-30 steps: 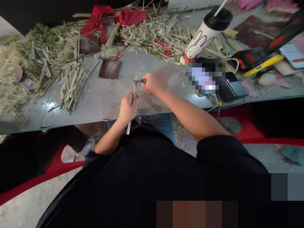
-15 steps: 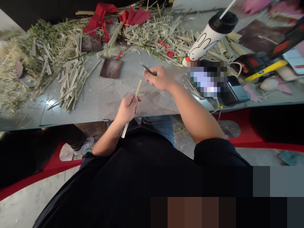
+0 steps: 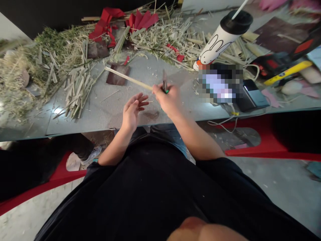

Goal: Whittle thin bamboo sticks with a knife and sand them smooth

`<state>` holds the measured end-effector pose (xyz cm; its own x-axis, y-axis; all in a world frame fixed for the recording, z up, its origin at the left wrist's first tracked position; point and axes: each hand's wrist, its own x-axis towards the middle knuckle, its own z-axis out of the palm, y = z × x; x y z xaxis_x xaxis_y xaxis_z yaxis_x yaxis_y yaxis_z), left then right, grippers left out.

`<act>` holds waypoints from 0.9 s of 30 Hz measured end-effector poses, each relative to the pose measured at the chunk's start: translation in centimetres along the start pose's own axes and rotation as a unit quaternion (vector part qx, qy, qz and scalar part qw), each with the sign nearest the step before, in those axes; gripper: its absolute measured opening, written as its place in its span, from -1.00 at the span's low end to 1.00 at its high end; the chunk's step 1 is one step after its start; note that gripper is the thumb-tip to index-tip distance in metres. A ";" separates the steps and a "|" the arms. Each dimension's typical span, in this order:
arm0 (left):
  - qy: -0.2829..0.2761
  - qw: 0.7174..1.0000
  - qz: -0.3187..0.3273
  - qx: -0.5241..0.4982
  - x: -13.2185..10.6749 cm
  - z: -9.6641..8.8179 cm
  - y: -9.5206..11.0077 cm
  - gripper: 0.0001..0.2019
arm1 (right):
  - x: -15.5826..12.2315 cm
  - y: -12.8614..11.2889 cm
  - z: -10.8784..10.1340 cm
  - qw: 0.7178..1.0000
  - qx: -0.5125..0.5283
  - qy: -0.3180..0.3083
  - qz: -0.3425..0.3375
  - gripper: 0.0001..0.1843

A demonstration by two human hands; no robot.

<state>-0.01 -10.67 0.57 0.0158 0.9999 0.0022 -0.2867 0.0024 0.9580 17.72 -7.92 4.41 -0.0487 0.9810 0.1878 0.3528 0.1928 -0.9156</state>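
Observation:
Between finger and thumb of my right hand (image 3: 168,98) is one end of a long, pale bamboo strip (image 3: 130,79), which slants up to the left over a brown sandpaper-like square (image 3: 116,74). The same hand also grips a knife (image 3: 164,82), its narrow blade pointing away from me and blurred. My left hand (image 3: 131,112) is open just left of it, fingers spread and apart from the strip. A bundle of cut strips (image 3: 77,88) lies on the table to the left.
Shavings (image 3: 163,33) and red scraps (image 3: 142,20) heap along the back of the grey table (image 3: 100,113). At right stand a rabbit-printed cup (image 3: 215,47), a lit phone (image 3: 218,85) and a yellow-handled tool (image 3: 288,72). Another person's shoe (image 3: 91,154) shows below left.
The strip has passed from my left hand to my right and now points up-left. My left hand has opened. My right hand has come nearer, its knife turned more upright.

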 end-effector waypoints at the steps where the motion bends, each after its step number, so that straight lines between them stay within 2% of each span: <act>1: -0.002 1.000 0.009 0.021 0.0 0.6 -0.4 -0.69 | -1.0 -0.3 0.2 1.000 -0.019 0.001 -0.010 -0.46; 3: 0.002 0.998 0.029 0.047 0.1 1.5 -0.8 -0.76 | -2.8 -0.7 0.6 0.999 -0.047 -0.007 -0.020 -0.50; 5: 0.013 0.997 0.045 0.058 0.3 2.0 -0.9 -0.82 | -4.2 -0.9 0.7 0.997 -0.049 -0.044 -0.029 -0.52; 9: 0.022 0.996 0.037 0.082 0.6 1.9 -0.5 -0.70 | -5.1 -0.9 0.0 0.989 -0.089 -0.105 -0.051 -0.56; 11: 0.015 0.995 0.018 0.093 0.6 1.8 -0.4 -0.65 | -4.6 -0.7 -0.7 0.979 -0.164 -0.107 -0.060 -0.64; 15: 0.006 0.992 0.001 0.125 0.1 1.8 -0.4 -0.65 | -1.9 -0.3 -2.1 0.935 -0.345 -0.053 -0.056 -0.89; 17: 0.006 0.989 0.013 0.150 -0.2 1.9 -0.6 -0.66 | -0.5 -0.2 -2.1 0.913 -0.400 -0.060 -0.054 -0.88; 22: -0.009 0.976 0.069 0.208 -0.8 2.0 -1.6 -0.69 | 0.9 -0.8 -0.9 0.878 -0.455 -0.142 -0.046 -0.75; 27: -0.008 0.972 0.083 0.219 -0.7 1.4 -2.2 -0.74 | 1.5 -0.4 -0.3 0.878 -0.457 -0.139 -0.039 -0.78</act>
<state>2.00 -11.38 -1.16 0.0198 0.9854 0.1690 0.1497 -0.1701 0.9740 17.82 -6.53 5.15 -0.2864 0.9577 0.0268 0.9347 0.2855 -0.2118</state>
